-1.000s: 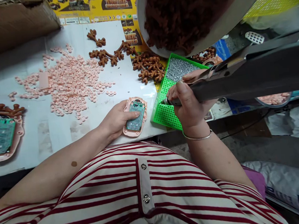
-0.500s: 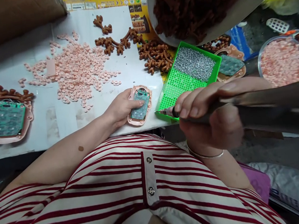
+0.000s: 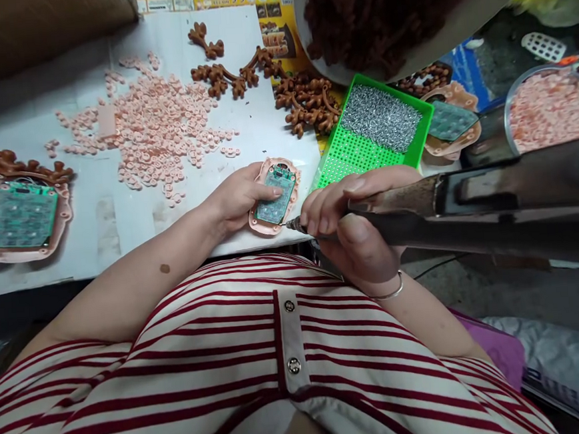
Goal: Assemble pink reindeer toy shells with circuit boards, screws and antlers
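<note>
My left hand (image 3: 240, 197) grips a pink plastic shell with a green circuit board (image 3: 278, 190) in it, the thumb lying across the board. In my right hand (image 3: 357, 221) is a dark power screwdriver (image 3: 493, 201), held almost level with its bit pointing left. The bit's tip is at the lower right edge of the shell, by the board's corner; whether it touches a screw is too small to tell. Just beyond my right hand stands a green perforated tray (image 3: 333, 163) with a heap of small silver screws (image 3: 379, 116) at its far end.
Small pink plastic parts (image 3: 162, 127) are heaped on the white table. Brown branch-like pieces (image 3: 311, 105) lie behind. More shells with boards (image 3: 21, 215) sit at the left. A large tub of brown pieces (image 3: 379, 23) overhangs the back right; a bowl of pink parts (image 3: 552, 113) stands far right.
My right hand has brought the screwdriver leftward, from the green tray's corner to the shell's lower right edge. My left hand still holds the shell.
</note>
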The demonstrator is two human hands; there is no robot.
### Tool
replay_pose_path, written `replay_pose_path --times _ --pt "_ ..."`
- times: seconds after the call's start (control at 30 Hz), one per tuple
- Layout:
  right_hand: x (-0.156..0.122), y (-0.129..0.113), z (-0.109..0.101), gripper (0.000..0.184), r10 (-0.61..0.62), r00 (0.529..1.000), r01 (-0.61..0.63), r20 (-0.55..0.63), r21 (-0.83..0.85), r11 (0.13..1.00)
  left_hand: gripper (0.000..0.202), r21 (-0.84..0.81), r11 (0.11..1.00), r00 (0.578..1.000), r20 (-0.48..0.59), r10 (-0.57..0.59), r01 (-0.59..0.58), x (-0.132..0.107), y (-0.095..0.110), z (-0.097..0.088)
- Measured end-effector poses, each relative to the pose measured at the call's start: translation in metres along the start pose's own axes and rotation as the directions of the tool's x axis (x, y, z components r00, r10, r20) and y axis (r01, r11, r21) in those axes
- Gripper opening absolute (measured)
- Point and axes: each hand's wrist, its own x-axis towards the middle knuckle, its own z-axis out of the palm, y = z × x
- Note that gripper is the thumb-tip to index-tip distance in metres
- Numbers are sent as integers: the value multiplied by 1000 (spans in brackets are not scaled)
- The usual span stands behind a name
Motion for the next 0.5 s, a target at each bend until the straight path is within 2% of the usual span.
replay_pose_path --times 0.13,0.27,0.43,0.5 --pt "-3 3 -1 16 15 1000 -15 4 3 1000 40 -14 1000 1000 23 1 0 0 0 0" --pt "-5 6 -2 20 18 1000 -18 17 -26 1000 40 -12 1000 1000 -1 7 -7 0 0 0" --pt "-8 -1 -1 18 45 999 -45 9 -34 998 37 -7 1000 1000 -6 1 -1 0 0 0" --pt "-10 -6 -2 21 141 989 -136 41 -107 985 37 -7 1000 1000 -5 -3 3 1 -1 0"
